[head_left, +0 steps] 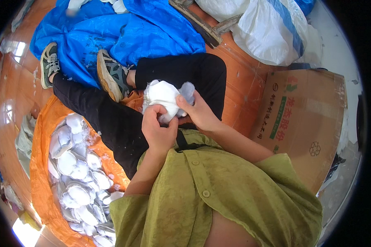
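Observation:
A white stuffed fabric piece (164,95) with a grey fuzzy bit (188,90) at its right is held over my lap. My left hand (157,131) grips its lower edge with the fingers curled closed. My right hand (198,112) pinches its right side near the grey bit. I sit on the floor in a green shirt and black trousers, legs stretched out to the left.
An orange bag (39,164) at my left holds several flat white fabric pieces (76,173). A blue tarp (111,33) lies beyond my shoes. A cardboard box (305,119) stands at the right, and white sacks (268,24) lie behind it.

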Demonstrator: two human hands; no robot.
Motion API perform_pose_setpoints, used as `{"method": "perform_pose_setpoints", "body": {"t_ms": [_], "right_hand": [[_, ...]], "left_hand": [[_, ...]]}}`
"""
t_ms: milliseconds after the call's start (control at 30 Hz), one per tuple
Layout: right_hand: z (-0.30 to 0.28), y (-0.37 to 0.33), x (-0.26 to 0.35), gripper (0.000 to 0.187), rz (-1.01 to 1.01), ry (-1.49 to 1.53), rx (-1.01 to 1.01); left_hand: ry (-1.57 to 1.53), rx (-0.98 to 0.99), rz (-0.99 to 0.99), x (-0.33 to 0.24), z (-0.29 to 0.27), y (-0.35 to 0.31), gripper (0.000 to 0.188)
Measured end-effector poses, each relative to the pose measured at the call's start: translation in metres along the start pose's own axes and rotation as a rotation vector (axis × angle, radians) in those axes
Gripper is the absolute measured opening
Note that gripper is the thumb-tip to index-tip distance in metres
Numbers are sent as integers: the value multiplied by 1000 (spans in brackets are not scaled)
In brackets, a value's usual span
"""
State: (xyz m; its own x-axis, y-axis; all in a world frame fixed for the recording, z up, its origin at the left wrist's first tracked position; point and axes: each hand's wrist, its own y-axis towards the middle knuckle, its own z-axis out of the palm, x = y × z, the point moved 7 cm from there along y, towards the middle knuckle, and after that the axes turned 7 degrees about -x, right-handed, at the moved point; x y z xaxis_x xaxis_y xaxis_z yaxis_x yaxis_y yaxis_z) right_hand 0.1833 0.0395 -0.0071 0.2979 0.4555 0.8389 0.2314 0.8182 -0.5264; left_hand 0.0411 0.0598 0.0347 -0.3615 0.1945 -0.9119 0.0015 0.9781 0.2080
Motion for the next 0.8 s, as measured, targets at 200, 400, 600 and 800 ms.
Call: {"method": "perform_pose_setpoints", "body": {"t_ms": [200, 400, 600, 800], "right_hand": [[-7, -10, 29, 42, -125, -76, 104], [-2, -20, 34, 35, -60, 48, 252], [-12, -10, 19, 36, -21, -15, 74], [-9, -16, 53, 44, -341, -460, -27]], "left_hand": [[-591, 193, -490, 3, 11, 2, 27], [-1248, 354, -879, 25, 28, -10, 36], [-512, 202, -473, 13, 7, 12, 32], [254, 167, 225, -44, -2, 24, 46]]}}
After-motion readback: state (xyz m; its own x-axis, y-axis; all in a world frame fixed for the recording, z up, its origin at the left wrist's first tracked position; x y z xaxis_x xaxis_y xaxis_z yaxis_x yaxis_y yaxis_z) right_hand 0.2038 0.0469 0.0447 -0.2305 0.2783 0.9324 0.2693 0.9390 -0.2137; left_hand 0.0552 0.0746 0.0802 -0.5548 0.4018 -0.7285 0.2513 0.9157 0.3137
